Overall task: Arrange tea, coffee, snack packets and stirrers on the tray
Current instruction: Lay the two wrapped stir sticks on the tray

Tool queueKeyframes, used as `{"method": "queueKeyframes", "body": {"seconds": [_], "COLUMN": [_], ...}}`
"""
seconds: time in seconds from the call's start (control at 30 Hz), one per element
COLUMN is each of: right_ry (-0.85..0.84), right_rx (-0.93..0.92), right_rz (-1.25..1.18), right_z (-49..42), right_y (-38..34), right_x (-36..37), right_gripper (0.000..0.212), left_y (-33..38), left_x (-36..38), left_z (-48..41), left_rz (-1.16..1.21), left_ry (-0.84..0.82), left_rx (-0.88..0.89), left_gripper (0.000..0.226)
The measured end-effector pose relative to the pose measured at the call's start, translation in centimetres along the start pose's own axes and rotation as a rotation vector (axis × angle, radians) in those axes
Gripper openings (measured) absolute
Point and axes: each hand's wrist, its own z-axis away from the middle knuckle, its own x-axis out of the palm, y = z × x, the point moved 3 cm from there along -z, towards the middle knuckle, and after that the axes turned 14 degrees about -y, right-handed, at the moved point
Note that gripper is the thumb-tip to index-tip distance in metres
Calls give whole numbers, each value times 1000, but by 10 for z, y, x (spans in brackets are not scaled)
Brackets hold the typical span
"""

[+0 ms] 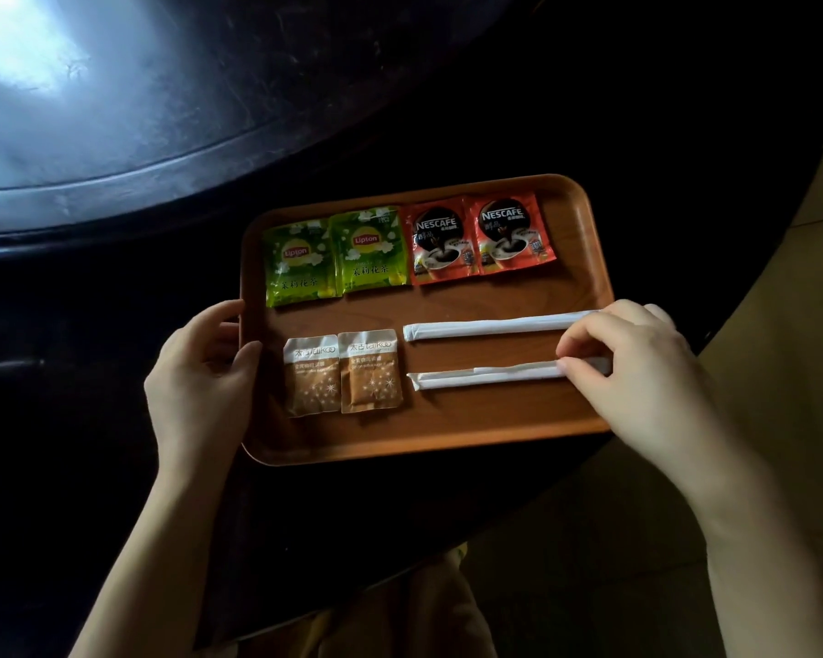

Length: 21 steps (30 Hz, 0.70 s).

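A brown wooden tray (447, 439) lies on the dark table. Along its far side sit two green Lipton tea packets (336, 254) and two red Nescafe coffee packets (481, 239). At the near left are two brown-and-white Taikoo sugar packets (345, 372). Two white paper-wrapped stirrers lie at the right, the far stirrer (485, 326) parallel to the near stirrer (485, 375). My left hand (200, 368) grips the tray's left rim, thumb over the edge. My right hand (633, 368) pinches the right end of the near stirrer, hiding that end.
A large round glass turntable (115, 135) with a raised rim fills the far left of the dark table (91, 372). The table's curved edge runs past the tray's right side, with pale floor (804, 325) beyond. My lap shows below.
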Motion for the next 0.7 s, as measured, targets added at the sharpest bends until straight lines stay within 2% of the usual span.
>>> {"method": "queueKeyframes", "body": {"seconds": [0.13, 0.3, 0.5, 0.7], "right_ry": [47, 289, 169, 114], "right_rx": [-30, 93, 156, 176], "right_rz": [-85, -284, -327, -393], "right_z": [0, 3, -3, -5], "right_y": [2, 21, 30, 30], "right_x": [3, -5, -3, -12], "right_gripper": [12, 22, 31, 23], "left_y": [2, 0, 5, 9], "left_x": [-1, -4, -7, -9], "left_z": [0, -2, -7, -7], "left_rz": [17, -7, -93, -69], "left_ry": [12, 15, -44, -71], "left_rx": [-23, -31, -32, -46], "left_gripper": [37, 32, 29, 27]}}
